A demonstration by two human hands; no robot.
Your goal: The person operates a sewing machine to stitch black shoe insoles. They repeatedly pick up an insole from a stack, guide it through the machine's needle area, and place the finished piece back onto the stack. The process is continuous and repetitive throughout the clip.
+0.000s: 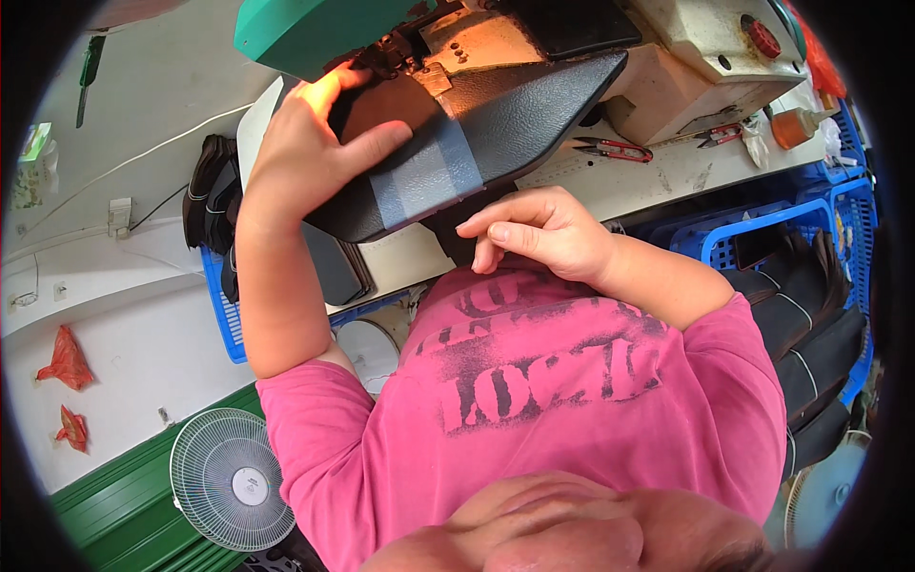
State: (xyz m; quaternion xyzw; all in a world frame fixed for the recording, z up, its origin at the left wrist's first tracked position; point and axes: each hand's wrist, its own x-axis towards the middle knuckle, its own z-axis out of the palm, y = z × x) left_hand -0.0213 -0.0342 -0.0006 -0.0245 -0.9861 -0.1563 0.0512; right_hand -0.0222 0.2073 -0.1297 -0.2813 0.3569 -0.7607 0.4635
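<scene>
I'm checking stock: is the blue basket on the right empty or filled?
Filled, at least partly: dark, tied bundles lie in the blue basket; how deep they go is hidden.

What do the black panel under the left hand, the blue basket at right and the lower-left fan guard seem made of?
Black panel: leather or synthetic leather, I can't tell which; pebbled grain, soft sheen.
Blue basket: probably moulded plastic; even colour, openwork sides.
Fan guard: perhaps coated wire or plastic; thin, pale bars.
</scene>
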